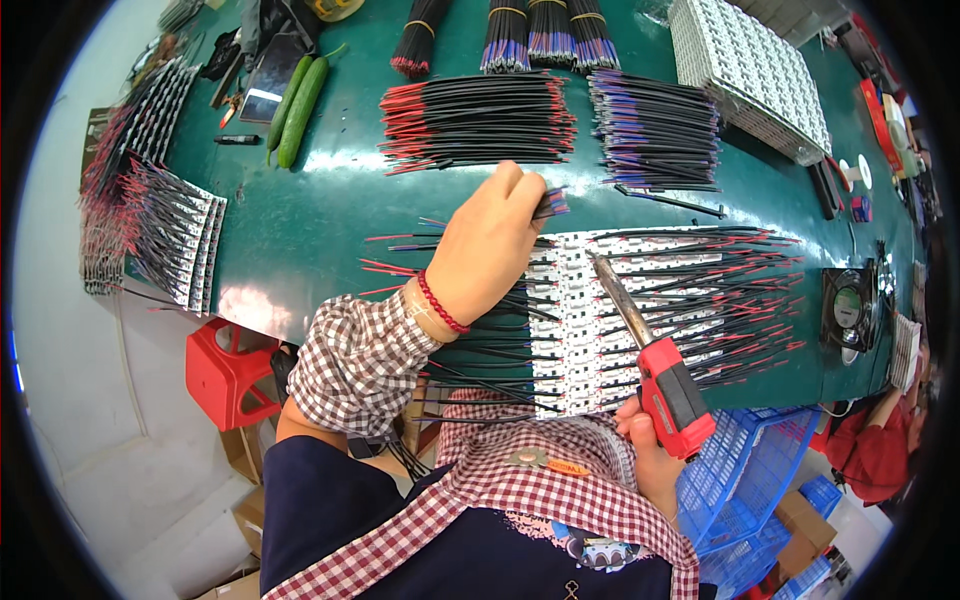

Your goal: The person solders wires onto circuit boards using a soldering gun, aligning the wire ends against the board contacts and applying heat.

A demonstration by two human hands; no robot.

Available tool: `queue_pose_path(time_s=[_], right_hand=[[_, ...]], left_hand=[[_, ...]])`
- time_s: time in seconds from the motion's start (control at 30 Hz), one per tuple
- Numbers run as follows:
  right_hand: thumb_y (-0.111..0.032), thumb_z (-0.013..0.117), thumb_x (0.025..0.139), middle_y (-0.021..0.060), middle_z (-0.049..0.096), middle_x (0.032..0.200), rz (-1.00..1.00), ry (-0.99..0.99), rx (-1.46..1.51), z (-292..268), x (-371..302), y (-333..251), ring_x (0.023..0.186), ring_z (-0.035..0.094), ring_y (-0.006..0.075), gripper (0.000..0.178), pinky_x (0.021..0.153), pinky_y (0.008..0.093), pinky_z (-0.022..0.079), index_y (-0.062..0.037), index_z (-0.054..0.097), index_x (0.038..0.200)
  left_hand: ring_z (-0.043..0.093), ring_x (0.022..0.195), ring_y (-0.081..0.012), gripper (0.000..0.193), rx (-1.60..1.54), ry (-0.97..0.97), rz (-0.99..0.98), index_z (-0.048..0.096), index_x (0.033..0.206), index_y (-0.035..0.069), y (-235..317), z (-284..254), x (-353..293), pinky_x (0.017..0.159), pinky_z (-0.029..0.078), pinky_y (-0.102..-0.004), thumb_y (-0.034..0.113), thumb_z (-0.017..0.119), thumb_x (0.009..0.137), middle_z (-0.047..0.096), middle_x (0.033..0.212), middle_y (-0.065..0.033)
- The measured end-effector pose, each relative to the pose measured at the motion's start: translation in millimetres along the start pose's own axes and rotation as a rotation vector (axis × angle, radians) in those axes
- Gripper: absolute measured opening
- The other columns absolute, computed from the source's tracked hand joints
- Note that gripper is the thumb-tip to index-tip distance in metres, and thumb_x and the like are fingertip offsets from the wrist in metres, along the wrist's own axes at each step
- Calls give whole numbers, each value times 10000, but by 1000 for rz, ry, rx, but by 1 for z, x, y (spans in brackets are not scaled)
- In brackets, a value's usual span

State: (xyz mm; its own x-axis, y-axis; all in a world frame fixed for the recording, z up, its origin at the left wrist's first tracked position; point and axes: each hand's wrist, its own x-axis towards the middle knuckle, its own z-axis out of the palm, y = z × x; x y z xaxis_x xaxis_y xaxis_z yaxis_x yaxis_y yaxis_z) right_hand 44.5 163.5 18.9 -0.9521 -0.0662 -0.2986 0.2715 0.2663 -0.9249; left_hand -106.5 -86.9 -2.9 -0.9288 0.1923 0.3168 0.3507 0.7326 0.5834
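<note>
My left hand (482, 248) is closed on a small bunch of black wires (551, 203) with blue and red tips, held above the upper edge of a white circuit board panel (562, 345). In my right hand (648, 447) is a red and black soldering iron (672, 392). Its metal tip points up and left and lies over the upper middle of the panel; whether it touches cannot be seen. Rows of black wires with red and blue ends stick out from both sides of the panel. My left wrist and sleeve cover part of the wires on the left.
Behind the panel lie piles of red-tipped wires (478, 122) and blue-tipped wires (655, 130). A stack of white boards (750, 75) stands at the far right, a small fan (846, 310) nearer. Cucumbers (302, 115) and wired boards (190, 245) lie left. A red stool (225, 375) and blue crates (740, 490) stand below.
</note>
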Motion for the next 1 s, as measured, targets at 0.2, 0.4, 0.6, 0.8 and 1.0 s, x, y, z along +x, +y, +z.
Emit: queue_pose_path(time_s=[0.2, 0.4, 0.6, 0.8, 1.0], right_hand=[[-275, 572, 930, 73, 592, 773, 18, 10, 163, 9, 2, -4, 645, 557, 137, 301, 618, 292, 471, 26, 570, 916], [-217, 577, 915, 84, 578, 706, 43, -3, 176, 7, -5, 8, 576, 527, 131, 256, 554, 287, 452, 37, 553, 938], [-161, 561, 903, 76, 569, 671, 24, 30, 153, 13, -1, 10, 538, 504, 119, 246, 504, 265, 419, 52, 532, 1022], [-165, 560, 907, 64, 560, 664, 50, 70, 179, 19, -1, 10, 534, 492, 118, 259, 502, 263, 407, 54, 529, 1042], [-141, 560, 921, 19, 521, 660, 79, 16, 157, 18, 0, 10, 583, 475, 101, 166, 542, 263, 396, -4, 569, 829]], left_hand=[[578, 753, -388, 269, 20, -208, 2, 470, 1004, 39, 7, -4, -4, 634, 463, -418, 49, 631, 788, 553, 898, -159], [604, 775, -378, 192, -100, -336, -171, 570, 873, -3, -3, -2, -8, 663, 473, -425, 116, 661, 753, 619, 824, -190], [597, 763, -383, 184, -39, -365, -148, 614, 861, -2, -3, 0, -5, 668, 465, -439, 132, 678, 753, 623, 814, -171], [597, 793, -372, 209, -22, -331, -128, 597, 853, 5, -1, 4, -7, 679, 463, -441, 114, 698, 707, 618, 832, -153], [602, 805, -373, 242, 24, -344, -131, 566, 828, 5, 3, 8, -7, 682, 466, -442, 100, 710, 658, 616, 834, -153]])
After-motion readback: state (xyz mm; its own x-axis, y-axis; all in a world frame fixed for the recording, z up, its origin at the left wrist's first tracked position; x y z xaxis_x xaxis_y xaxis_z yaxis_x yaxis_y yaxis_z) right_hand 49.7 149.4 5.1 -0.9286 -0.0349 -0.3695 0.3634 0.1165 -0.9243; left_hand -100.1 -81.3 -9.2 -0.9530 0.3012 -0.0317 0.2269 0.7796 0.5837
